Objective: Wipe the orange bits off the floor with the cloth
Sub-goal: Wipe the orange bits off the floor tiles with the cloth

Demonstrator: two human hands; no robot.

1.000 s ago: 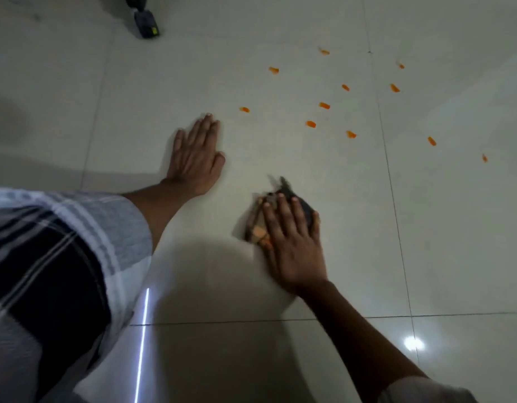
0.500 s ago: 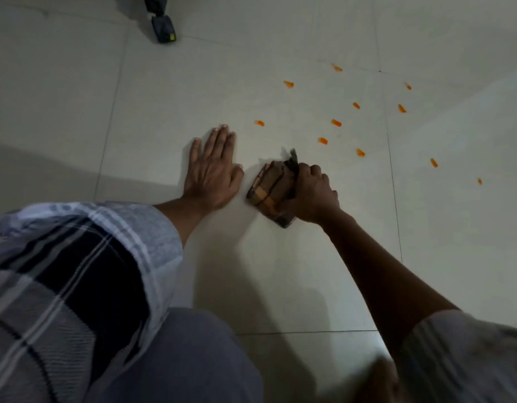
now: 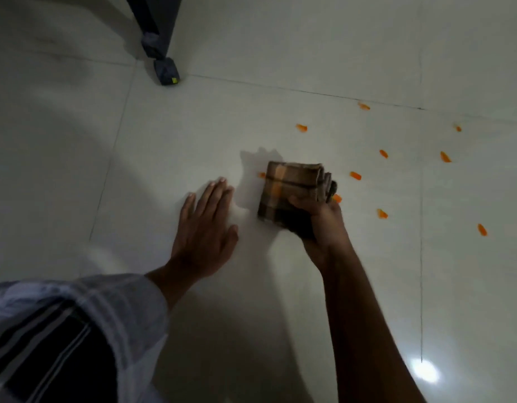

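Two bare hands work on the pale tiled floor [image 3: 280, 286]: right hand [image 3: 324, 225] fingers clamp a soft, light, folded brown checked cloth [image 3: 289, 190] by its near edge among small orange bits [image 3: 355, 175], left hand [image 3: 205, 231] flat, fingers spread.

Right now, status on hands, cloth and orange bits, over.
Left hand flat on floor, empty. Right hand grips folded cloth. Orange bits scattered right of it, unwiped. Nothing in the way.
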